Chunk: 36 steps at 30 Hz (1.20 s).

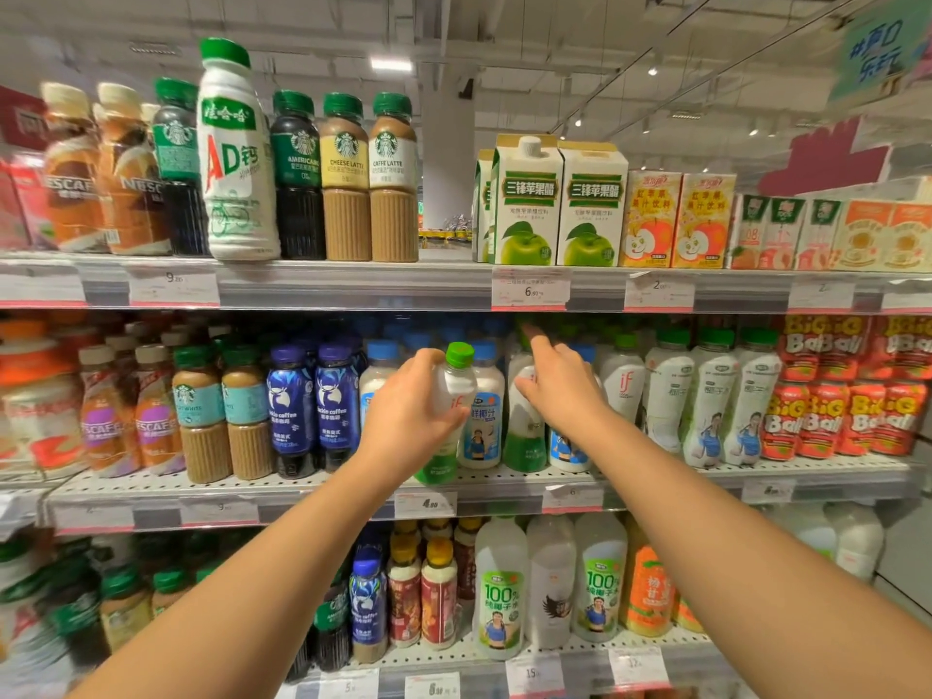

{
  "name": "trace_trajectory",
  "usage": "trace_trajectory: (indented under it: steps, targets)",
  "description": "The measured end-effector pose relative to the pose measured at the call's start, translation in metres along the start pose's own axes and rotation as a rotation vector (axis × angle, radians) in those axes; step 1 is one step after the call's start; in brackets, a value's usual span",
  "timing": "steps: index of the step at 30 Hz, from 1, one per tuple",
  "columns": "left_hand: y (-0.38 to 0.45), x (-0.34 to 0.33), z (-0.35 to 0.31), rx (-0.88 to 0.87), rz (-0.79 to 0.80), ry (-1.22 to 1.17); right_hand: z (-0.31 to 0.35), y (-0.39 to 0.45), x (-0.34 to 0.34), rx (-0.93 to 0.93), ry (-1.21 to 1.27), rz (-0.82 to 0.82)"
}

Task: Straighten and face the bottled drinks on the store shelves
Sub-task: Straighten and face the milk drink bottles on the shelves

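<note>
Green-capped white bottle (454, 391) stands tilted at the front of the middle shelf (323, 489), among blue-capped milky bottles (485, 411); the left hand (408, 411) has its grip clamped round the bottle's body. Just right of it, the right hand (560, 385) reaches into the row with fingers straight and apart, touching another white bottle (524, 426). Dark blue coffee bottles (312, 406) stand to the left, red cans (847, 416) far right

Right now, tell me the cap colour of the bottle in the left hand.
Green cap, head view.
</note>
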State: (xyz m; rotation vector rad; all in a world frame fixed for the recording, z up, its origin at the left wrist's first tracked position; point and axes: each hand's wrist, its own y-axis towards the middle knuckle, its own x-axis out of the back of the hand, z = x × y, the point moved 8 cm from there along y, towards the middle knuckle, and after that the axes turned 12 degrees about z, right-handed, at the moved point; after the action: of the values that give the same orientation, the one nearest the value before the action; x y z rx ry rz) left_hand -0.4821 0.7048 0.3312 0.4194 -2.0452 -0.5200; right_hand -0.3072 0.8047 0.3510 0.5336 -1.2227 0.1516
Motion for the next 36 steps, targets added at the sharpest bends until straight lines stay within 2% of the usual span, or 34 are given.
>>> trace_trajectory:
  steps: [6,9,11,12,14,16,17,21,28,33,36]
  targets:
    - [-0.017,0.009,0.009,-0.036,-0.054,-0.132,0.001,-0.008,0.001,0.015,-0.023,-0.034]
    - [-0.026,0.024,0.019,-0.034,-0.109,-0.211,0.006,-0.024,0.010,0.051,0.005,-0.196]
    - [-0.029,0.035,0.027,-0.002,-0.148,-0.263,0.022,-0.042,0.014,0.156,0.063,-0.321]
    - [-0.030,0.040,0.030,0.019,-0.164,-0.286,0.034,-0.049,0.012,0.228,0.111,-0.319]
    - [-0.031,0.048,0.033,0.040,-0.176,-0.317,0.059,-0.056,-0.004,0.332,0.246,-0.157]
    - [-0.032,0.052,0.032,0.042,-0.160,-0.323,0.080,-0.058,-0.027,0.333,0.339,0.064]
    - [-0.033,0.052,0.031,0.041,-0.148,-0.324,0.086,-0.058,-0.036,0.308,0.356,0.124]
    - [-0.035,0.049,0.022,0.004,-0.102,-0.309,0.096,-0.057,-0.051,0.221,0.378,0.092]
    - [-0.017,0.048,0.029,-0.102,0.173,-0.171,0.080,-0.050,-0.061,0.081,0.383,-0.015]
    - [0.005,0.052,0.044,-0.115,0.095,0.299,0.077,-0.043,-0.059,-0.013,0.373,-0.075]
    - [0.016,0.051,0.039,-0.141,0.038,0.432,0.080,-0.037,-0.063,-0.055,0.361,-0.084]
